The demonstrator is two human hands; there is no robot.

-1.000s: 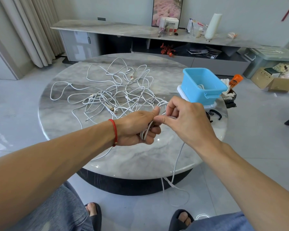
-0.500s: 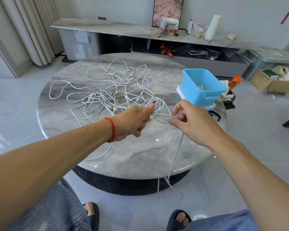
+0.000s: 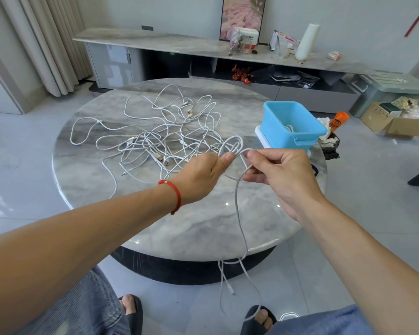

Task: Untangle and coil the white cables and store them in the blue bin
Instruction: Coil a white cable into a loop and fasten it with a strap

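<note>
A tangle of white cables (image 3: pixel 160 139) lies spread over the middle of the round marble table (image 3: pixel 179 226). My left hand (image 3: pixel 203 175), with a red band on the wrist, grips a small coil of one white cable (image 3: pixel 232 146) above the table. My right hand (image 3: pixel 278 172) pinches the same cable just right of the coil. The loose tail of that cable (image 3: pixel 240 228) hangs down over the table's front edge to the floor. The blue bin (image 3: pixel 290 124) stands at the table's right edge with a bit of white cable inside.
A white flat base (image 3: pixel 260 134) sits under the bin. A long low sideboard (image 3: pixel 179 47) with small items runs along the back wall. A cardboard box (image 3: pixel 397 122) and an orange bottle (image 3: pixel 339 119) lie on the floor at right. My sandalled feet (image 3: pixel 257 317) are below the table edge.
Both hands have moved up and away from me. My right hand drew apart from the left, then closed in again, laying another loop on the coil; the hanging tail is shorter.
</note>
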